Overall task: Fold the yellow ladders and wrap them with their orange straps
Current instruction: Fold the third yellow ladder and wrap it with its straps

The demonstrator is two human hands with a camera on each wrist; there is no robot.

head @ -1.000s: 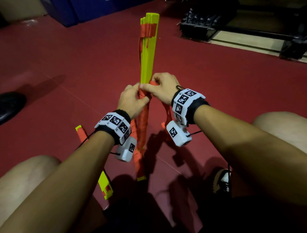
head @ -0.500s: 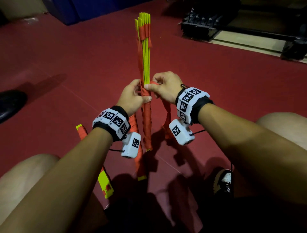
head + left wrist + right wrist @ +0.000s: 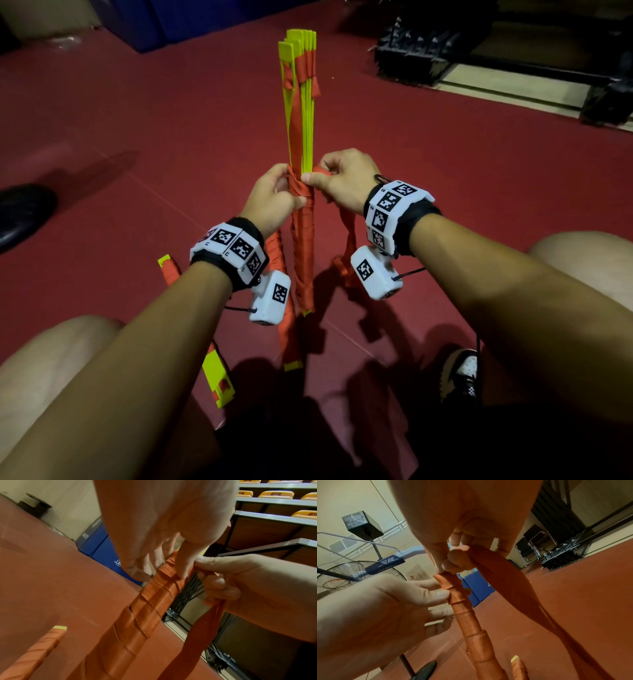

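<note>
Nearest, between the person's bare knees, two already wrapped ladder bundles (image 3: pixel 287 329) lie on the red floor (image 3: pixel 120 154), yellow ends poking out of their orange binding. A sneaker (image 3: pixel 462 373) shows beside the right leg.

Above them, a folded yellow ladder (image 3: pixel 303 113) stands roughly upright in both hands. Its lower half is wound in turns of orange strap (image 3: pixel 304 250). The left hand (image 3: pixel 274 198) has its fingers curled round the bundle at the top of the wrap, thumb pressing on the last turn. The right hand (image 3: pixel 342 181) pinches the strap's free length, which hangs down from that fist in a slack tail.

Farther off, the upper slats stand bare yellow. Beyond lie a blue mat (image 3: pixel 191 17) and a black rack (image 3: pixel 428 54).
</note>
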